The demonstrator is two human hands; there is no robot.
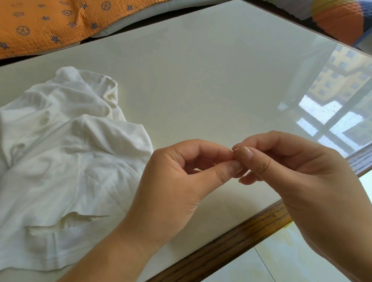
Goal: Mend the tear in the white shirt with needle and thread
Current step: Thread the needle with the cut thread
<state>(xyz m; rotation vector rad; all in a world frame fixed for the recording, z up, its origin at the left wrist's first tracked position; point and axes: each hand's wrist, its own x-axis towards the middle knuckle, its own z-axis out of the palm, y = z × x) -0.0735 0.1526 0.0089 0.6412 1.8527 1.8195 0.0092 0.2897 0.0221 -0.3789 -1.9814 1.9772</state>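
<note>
- The white shirt (pixel 64 156) lies crumpled on the left part of the table (pixel 199 76), reaching from the table's near side towards its middle.
- Its cloth is plain off-white knit, thrown into soft folds and ridges, with a ribbed band bunched at the end furthest from the table's near edge.
- A hemmed border runs along the shirt's lower side, close to the table's near edge.
- The tear (pixel 77 220) gapes just above that hem: a long ragged slit with frayed lips and a paler layer of cloth showing through it.
- The left hand (pixel 176 184) hovers over the table just right of the shirt, fingers curled, thumb and forefinger pressed together.
- The right hand (pixel 306 178) hangs over the table's wooden edge (pixel 227 235), likewise curled into a pinch.
- The two pinches meet tip to tip; whatever is between them is too fine to see.
- The table top is cream and glossy, and on its right part it mirrors a window (pixel 329 117).
- An orange quilted cover (pixel 37 23) lies beyond the table's far side, and a many-coloured cushion (pixel 335 12) beyond its far right corner.
</note>
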